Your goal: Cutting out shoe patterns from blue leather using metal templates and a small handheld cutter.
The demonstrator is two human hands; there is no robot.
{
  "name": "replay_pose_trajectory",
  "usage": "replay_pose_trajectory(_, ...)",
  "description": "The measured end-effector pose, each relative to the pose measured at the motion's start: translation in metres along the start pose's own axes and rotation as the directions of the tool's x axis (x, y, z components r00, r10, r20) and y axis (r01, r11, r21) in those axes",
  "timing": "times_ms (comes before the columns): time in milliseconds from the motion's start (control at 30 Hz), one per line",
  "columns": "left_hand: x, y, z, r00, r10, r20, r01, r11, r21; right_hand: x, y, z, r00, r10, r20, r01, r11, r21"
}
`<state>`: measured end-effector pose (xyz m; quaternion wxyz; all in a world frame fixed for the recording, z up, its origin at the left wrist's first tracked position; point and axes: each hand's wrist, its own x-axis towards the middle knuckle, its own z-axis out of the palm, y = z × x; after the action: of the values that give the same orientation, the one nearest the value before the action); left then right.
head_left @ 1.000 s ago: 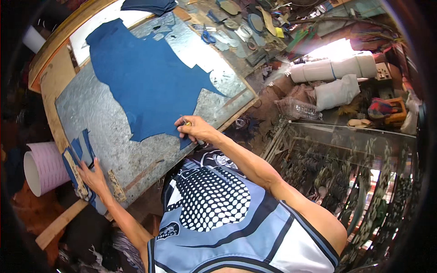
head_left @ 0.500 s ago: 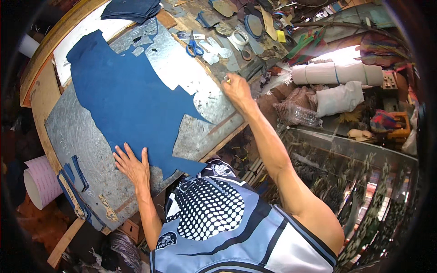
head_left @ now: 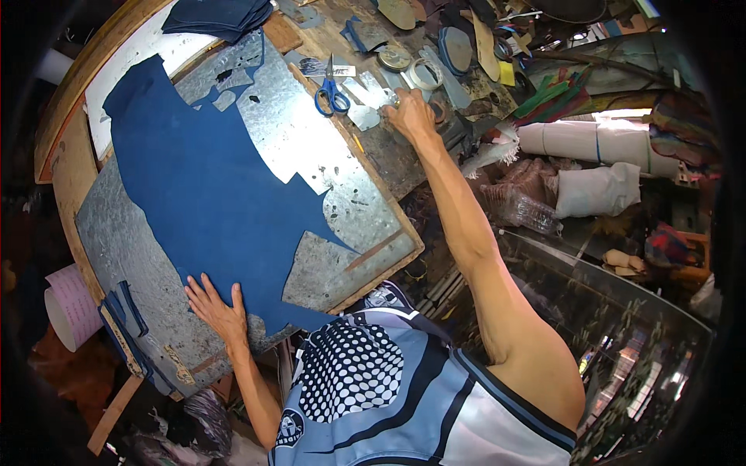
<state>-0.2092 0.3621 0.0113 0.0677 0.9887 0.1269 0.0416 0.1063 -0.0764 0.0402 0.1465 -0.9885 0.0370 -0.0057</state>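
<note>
Blue sheet [head_left: 206,186] lying across the grey board [head_left: 140,241]! Left hand [head_left: 218,312] open, spread over the sheet's edge; right hand [head_left: 413,116] off the board's right side, fingers bunched, grip impossible to tell. White sack [head_left: 598,189] well right of the board, contents hidden.

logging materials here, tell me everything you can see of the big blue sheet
The flat, dark blue sheet looks like plain leather or suede. Its outline is irregular, with angular cutouts and a thin spike on the right. It lies spread over the grey, metal-looking board, its far end over a flat white panel. The left hand rests, fingers spread, on its near left edge.
</note>
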Motion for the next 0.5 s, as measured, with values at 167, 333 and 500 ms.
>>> replay_pose_trajectory(167, 0.0016, -0.0004, -0.0006, 1.0, -0.02, 0.005, 0.02, 1.0, -0.007, 0.0016, 0.0028, 0.0025, 0.997, 0.014, 0.071, -0.014, 1.0, 0.001)
replay_pose_trajectory(333, 0.0021, -0.0002, -0.0009, 1.0, -0.025, -0.008, 0.025, 1.0, -0.002, 0.0028, 0.0028, 0.003, 0.996, 0.012, 0.087, -0.011, 1.0, -0.018)
replay_pose_trajectory(500, 0.0004, 0.0022, -0.0009, 0.999, -0.027, -0.027, 0.027, 1.0, -0.005, 0.0057, 0.0085, 0.0062, 0.996, 0.037, 0.086, -0.038, 0.999, 0.015)
